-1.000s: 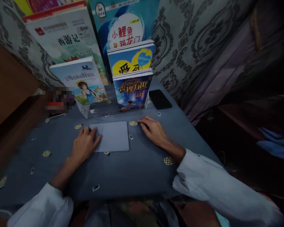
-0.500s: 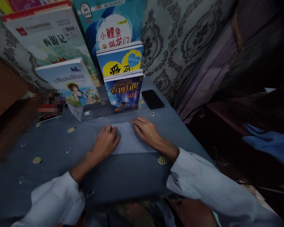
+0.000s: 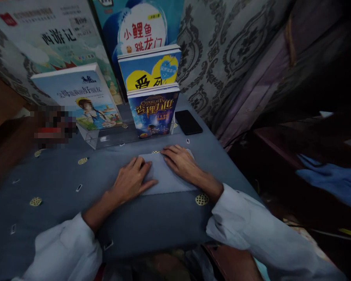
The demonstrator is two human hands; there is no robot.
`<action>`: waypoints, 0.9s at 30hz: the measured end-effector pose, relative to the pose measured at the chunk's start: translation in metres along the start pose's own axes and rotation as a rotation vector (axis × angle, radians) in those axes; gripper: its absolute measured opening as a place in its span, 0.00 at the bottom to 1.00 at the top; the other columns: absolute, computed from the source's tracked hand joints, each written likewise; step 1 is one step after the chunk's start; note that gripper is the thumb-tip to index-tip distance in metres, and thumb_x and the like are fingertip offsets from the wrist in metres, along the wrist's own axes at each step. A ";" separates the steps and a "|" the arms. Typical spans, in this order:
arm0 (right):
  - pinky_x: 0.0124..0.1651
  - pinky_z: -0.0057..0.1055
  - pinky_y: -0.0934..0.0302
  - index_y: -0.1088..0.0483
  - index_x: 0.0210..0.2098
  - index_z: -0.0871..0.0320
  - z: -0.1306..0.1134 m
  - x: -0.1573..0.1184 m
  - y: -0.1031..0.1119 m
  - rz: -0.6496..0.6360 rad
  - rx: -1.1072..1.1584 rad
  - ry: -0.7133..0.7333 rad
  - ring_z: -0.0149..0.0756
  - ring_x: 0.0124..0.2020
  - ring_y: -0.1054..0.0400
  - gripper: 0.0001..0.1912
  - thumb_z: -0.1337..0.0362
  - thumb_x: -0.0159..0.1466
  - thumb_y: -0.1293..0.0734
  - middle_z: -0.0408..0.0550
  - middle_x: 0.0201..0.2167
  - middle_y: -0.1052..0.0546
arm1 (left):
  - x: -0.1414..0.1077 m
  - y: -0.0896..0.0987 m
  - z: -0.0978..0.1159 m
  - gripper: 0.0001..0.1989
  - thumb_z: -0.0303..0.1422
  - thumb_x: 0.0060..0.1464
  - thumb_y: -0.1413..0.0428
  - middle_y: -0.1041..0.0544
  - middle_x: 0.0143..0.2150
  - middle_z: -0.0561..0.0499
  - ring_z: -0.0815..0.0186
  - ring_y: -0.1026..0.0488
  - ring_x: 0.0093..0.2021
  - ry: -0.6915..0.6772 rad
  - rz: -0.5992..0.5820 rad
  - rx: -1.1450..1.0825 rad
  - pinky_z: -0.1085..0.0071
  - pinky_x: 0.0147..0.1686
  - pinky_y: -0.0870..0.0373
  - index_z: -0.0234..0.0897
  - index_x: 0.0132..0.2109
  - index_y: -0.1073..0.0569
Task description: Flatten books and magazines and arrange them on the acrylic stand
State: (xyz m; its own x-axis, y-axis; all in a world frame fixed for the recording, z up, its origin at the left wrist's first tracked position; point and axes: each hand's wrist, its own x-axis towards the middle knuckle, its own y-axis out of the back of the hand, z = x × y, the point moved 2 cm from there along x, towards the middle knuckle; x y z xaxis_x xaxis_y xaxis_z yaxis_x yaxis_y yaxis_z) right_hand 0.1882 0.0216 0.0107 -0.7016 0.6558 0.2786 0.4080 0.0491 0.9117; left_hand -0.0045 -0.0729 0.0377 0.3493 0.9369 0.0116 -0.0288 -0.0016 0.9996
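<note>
So, the cloth [image 3: 163, 182] is laid out on the table [image 3: 128, 226], on your side of the stand [image 3: 112, 139], and looks mostly flat; that much seems done. Your left hand [image 3: 130, 180] rests over its left edge, thumb spread away from the fingers. Your right hand [image 3: 179, 162] lies across the right part, nearer the stand, fingers close together and slightly bent; I cannot tell whether they pinch the edge or only press. Neither hand is off the cloth yet, so the handling looks unfinished. Whether more layers remain to part does not show. The books [image 3: 155, 113] stand upright in the stand and the phone [image 3: 188, 122] lies just right of it, both untouched.
</note>
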 end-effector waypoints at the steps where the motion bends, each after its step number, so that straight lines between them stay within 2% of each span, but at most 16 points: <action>1: 0.53 0.47 0.36 0.26 0.52 0.59 0.004 -0.001 0.001 0.009 -0.010 -0.014 0.49 0.51 0.33 0.15 0.65 0.71 0.41 0.57 0.50 0.24 | -0.002 0.003 -0.002 0.34 0.56 0.62 0.49 0.31 0.53 0.41 0.52 0.32 0.52 -0.048 -0.022 -0.014 0.60 0.43 0.27 0.36 0.64 0.34; 3: 0.53 0.46 0.35 0.26 0.51 0.58 0.010 -0.005 0.002 0.038 -0.030 -0.035 0.48 0.49 0.33 0.15 0.64 0.71 0.41 0.56 0.46 0.24 | -0.004 0.007 -0.008 0.41 0.61 0.56 0.47 0.32 0.56 0.41 0.50 0.33 0.54 -0.129 -0.069 -0.041 0.54 0.48 0.29 0.37 0.66 0.36; 5: 0.53 0.47 0.35 0.26 0.50 0.58 0.014 -0.011 0.004 0.068 -0.054 -0.058 0.49 0.47 0.33 0.15 0.64 0.70 0.41 0.56 0.44 0.24 | -0.007 0.010 -0.014 0.42 0.61 0.55 0.46 0.33 0.57 0.41 0.49 0.34 0.55 -0.173 -0.104 -0.064 0.51 0.52 0.32 0.38 0.67 0.38; 10: 0.49 0.46 0.34 0.27 0.51 0.59 0.013 -0.033 0.010 0.086 -0.115 -0.088 0.49 0.46 0.33 0.16 0.63 0.71 0.42 0.57 0.44 0.24 | -0.011 0.008 -0.023 0.35 0.52 0.60 0.43 0.34 0.62 0.42 0.48 0.36 0.60 -0.199 -0.123 -0.039 0.51 0.56 0.36 0.40 0.67 0.38; 14: 0.47 0.46 0.34 0.27 0.52 0.61 0.007 -0.053 0.016 0.094 -0.197 -0.137 0.50 0.44 0.34 0.18 0.61 0.72 0.43 0.59 0.45 0.25 | -0.011 0.009 -0.022 0.24 0.43 0.65 0.45 0.32 0.62 0.42 0.51 0.36 0.62 -0.232 -0.068 0.010 0.53 0.58 0.39 0.41 0.64 0.34; 18: 0.46 0.49 0.33 0.28 0.54 0.62 -0.004 -0.077 0.021 0.109 -0.230 -0.192 0.52 0.44 0.34 0.19 0.60 0.72 0.43 0.61 0.44 0.25 | -0.005 0.009 -0.022 0.13 0.34 0.68 0.48 0.28 0.53 0.44 0.55 0.31 0.55 -0.149 0.018 0.069 0.59 0.52 0.34 0.42 0.56 0.28; 23: 0.42 0.46 0.31 0.29 0.54 0.58 -0.029 -0.104 0.020 0.129 -0.155 -0.220 0.51 0.43 0.32 0.19 0.58 0.72 0.44 0.59 0.43 0.26 | 0.007 -0.006 -0.029 0.13 0.33 0.69 0.52 0.27 0.43 0.46 0.58 0.29 0.46 0.022 0.106 0.045 0.66 0.41 0.30 0.40 0.53 0.26; 27: 0.38 0.41 0.31 0.29 0.53 0.58 -0.045 -0.111 0.016 0.107 -0.131 -0.209 0.48 0.41 0.30 0.17 0.60 0.72 0.43 0.57 0.41 0.26 | 0.013 -0.017 -0.031 0.14 0.31 0.69 0.54 0.26 0.45 0.45 0.58 0.30 0.47 0.029 0.205 -0.032 0.65 0.46 0.30 0.37 0.54 0.26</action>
State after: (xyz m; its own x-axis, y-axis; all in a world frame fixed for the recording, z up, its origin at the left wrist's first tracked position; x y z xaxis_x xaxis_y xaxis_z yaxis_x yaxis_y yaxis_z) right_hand 0.2467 -0.0845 0.0084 -0.5175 0.7939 0.3192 0.3846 -0.1174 0.9156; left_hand -0.0282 -0.0500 0.0200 0.3061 0.9279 0.2131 -0.1263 -0.1823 0.9751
